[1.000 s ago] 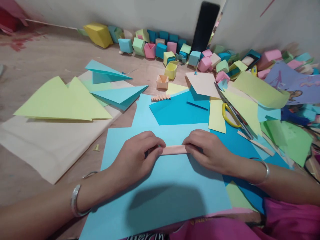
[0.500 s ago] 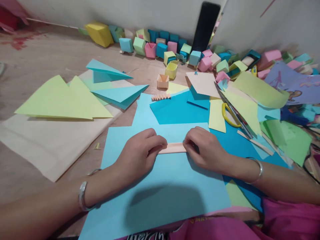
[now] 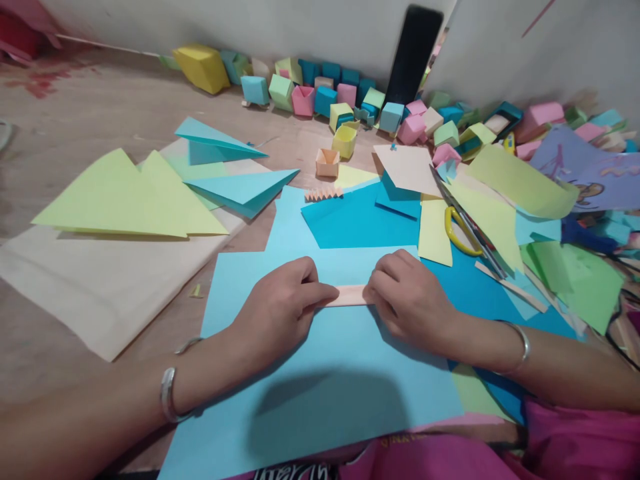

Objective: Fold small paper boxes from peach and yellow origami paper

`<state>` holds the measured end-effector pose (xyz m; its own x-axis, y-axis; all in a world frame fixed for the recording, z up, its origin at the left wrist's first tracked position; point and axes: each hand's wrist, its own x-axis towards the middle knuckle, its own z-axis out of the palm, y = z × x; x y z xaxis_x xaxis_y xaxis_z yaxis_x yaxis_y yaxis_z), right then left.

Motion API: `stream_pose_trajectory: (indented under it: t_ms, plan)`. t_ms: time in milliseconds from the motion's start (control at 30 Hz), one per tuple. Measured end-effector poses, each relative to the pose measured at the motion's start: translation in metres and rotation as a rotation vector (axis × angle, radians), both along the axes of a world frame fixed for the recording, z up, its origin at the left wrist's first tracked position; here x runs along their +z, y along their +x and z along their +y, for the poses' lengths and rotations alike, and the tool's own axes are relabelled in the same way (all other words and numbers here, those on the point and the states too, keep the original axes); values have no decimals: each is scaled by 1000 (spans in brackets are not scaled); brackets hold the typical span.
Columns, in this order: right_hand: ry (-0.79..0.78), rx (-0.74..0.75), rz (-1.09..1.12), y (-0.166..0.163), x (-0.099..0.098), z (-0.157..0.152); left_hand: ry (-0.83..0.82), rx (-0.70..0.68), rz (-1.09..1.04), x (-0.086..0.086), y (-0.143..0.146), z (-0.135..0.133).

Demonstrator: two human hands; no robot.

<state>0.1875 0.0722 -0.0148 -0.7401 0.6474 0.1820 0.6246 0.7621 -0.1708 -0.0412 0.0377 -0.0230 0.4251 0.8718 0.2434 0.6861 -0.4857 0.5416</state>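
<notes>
A narrow folded strip of peach paper lies across a light blue sheet. My left hand is closed on its left end, the index finger pressed along the paper. On the right end, my right hand is closed too, fingers curled down onto the strip. Both ends of the strip are hidden under my fingers. Just beyond the hands lie a darker blue sheet and a small zigzag-folded peach piece.
Scissors with yellow handles lie at the right among paper scraps. Folded yellow paper and blue folded pieces are at the left. Several small paper boxes line the wall, where a phone leans upright. A peach box stands nearer.
My left index finger has straightened and slid slightly right along the strip. My right fingers have curled down closer onto its right end. The strip stays in place.
</notes>
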Motion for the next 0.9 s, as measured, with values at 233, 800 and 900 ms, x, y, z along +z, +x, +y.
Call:
stream_pose_trajectory:
  t_ms: [233,800,900]
  plan:
    - [248,171,-84,-2,6,-10,4,0,18,2,2,0]
    - [327,243,-334,1,16,-20,18,-3,9,2,3,1]
    - [324,239,-330,-1,15,-18,5,-12,19,3,2,1]
